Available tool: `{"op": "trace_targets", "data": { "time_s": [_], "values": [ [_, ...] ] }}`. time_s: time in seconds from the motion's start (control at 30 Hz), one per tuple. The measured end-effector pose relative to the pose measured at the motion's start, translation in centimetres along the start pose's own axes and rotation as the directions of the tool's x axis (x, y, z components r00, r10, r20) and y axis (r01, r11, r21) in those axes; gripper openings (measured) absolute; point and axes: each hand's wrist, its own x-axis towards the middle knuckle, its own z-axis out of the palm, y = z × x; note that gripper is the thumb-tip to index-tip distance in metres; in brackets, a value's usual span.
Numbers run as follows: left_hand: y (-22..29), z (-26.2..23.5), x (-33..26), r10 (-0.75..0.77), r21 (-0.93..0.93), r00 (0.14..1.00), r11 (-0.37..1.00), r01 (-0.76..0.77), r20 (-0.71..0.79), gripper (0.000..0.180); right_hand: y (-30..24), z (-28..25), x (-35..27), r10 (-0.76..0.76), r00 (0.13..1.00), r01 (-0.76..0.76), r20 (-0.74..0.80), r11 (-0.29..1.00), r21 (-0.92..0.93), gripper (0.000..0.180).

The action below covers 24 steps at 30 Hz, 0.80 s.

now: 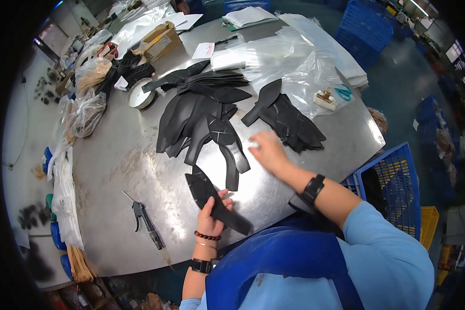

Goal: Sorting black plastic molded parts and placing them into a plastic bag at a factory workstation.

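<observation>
My left hand [210, 221] is closed round a flat black shoe sole [205, 192], with its wide end tilted up and away from me. My right hand [270, 152] hovers over the table between two heaps of soles, fingers partly bent and apart, nothing visible in it. A larger heap of black soles [191, 116] lies in the middle, overlapping in many directions. To its right sits a smaller heap of soles [293, 124], closest to my right hand.
On the metal table [113, 181] a black air blow gun [146, 223] lies at left. Beyond the heaps are a round bowl [139, 96], a cardboard box [161, 44] and clear plastic bags [289, 59]. Teal scissors [343, 92] lie far right. A blue crate [392, 186] stands beside the right edge.
</observation>
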Motion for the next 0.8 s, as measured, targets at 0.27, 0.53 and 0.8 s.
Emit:
{"op": "trace_targets", "data": {
  "time_s": [0.27, 0.53, 0.8],
  "values": [
    [1.6, -5.0, -1.6, -0.026, 0.124, 0.997, 0.992, 0.034, -0.069, 0.056, 7.0, -4.9, 9.4, 0.762, 0.648, -0.688, -0.006, 0.582, -0.433, 0.096],
    [2.9, -5.2, -1.2, -0.078, -0.056, 0.994, 0.995, 0.083, 0.082, 0.056, 5.6, -6.4, 7.6, 0.344, 0.787, -0.029, 0.512, 0.85, -0.525, 0.071],
    [4.1, -5.4, -0.9, -0.111, -0.099, 0.984, 0.987, 0.125, 0.136, 0.065, -1.6, -5.4, 0.5, -0.533, 0.709, 0.705, 0.46, 0.522, -0.481, 0.005]
  ]
}}
